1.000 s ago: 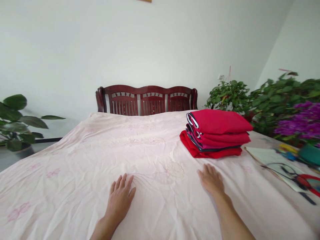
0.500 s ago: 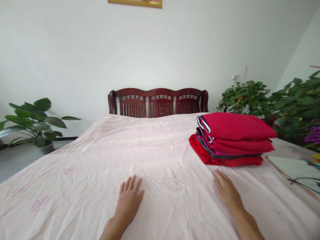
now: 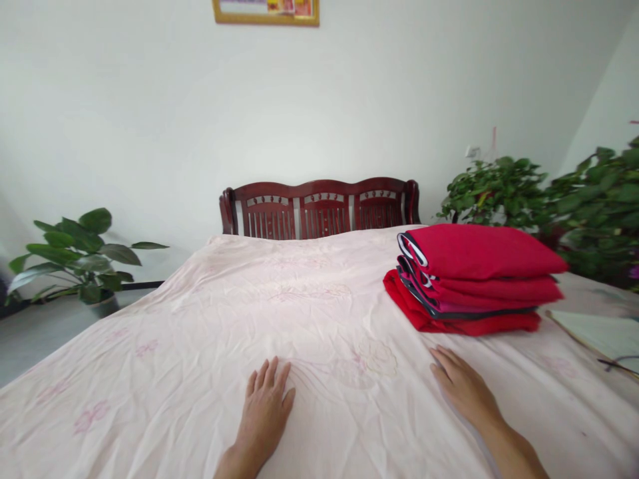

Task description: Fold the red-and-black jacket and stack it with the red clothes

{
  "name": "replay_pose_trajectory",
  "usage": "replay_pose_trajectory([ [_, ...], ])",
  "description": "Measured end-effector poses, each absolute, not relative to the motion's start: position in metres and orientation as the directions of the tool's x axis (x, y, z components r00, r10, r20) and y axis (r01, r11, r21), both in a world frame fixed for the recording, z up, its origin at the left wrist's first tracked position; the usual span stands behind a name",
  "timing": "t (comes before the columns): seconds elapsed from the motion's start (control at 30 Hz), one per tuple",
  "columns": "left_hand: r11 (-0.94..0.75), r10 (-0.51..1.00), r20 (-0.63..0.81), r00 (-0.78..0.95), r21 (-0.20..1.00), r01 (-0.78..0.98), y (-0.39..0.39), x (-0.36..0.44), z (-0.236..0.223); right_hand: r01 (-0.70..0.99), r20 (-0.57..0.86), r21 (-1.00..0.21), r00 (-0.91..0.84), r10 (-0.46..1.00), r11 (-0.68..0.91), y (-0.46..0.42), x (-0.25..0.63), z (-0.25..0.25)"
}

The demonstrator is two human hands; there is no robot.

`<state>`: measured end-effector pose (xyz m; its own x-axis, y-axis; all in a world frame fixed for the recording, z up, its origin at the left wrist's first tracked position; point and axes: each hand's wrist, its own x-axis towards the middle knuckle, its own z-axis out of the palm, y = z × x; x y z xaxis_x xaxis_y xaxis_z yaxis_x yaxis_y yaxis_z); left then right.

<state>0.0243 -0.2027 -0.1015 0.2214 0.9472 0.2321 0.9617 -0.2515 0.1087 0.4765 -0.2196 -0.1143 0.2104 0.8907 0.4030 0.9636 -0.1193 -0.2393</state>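
My left hand (image 3: 267,402) lies palm down on the pale pink flowered sheet (image 3: 190,372), its fingers stretched out and nothing in it. On the right, my right hand (image 3: 462,382) rests on the same sheet, fingers extended and holding nothing. Just beyond its fingertips sits a stack of folded clothes (image 3: 492,253), red and crimson with dark and white edges showing at the folds. A small gap of sheet separates the right fingers from the stack.
Behind the sheet stands a dark red wooden bench back (image 3: 324,206) against the wall. A potted plant (image 3: 84,256) is on the floor at left; leafy plants (image 3: 499,189) stand at right. A pale book or board (image 3: 599,336) with a dark cord lies right of the stack.
The view has tilted up and turned slightly left, so the scene sits a little further right and more of the picture frame shows. Both hands stay flat on the sheet.
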Motion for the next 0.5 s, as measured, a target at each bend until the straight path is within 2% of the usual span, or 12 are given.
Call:
replay_pose_trajectory([
  [0.5,-0.254,0.946,0.236,0.221,0.117,0.96,-0.2042,0.0248,-0.1009,0.949,0.402,-0.299,0.217,0.889,-0.096,-0.2176,0.4794,-0.1184],
])
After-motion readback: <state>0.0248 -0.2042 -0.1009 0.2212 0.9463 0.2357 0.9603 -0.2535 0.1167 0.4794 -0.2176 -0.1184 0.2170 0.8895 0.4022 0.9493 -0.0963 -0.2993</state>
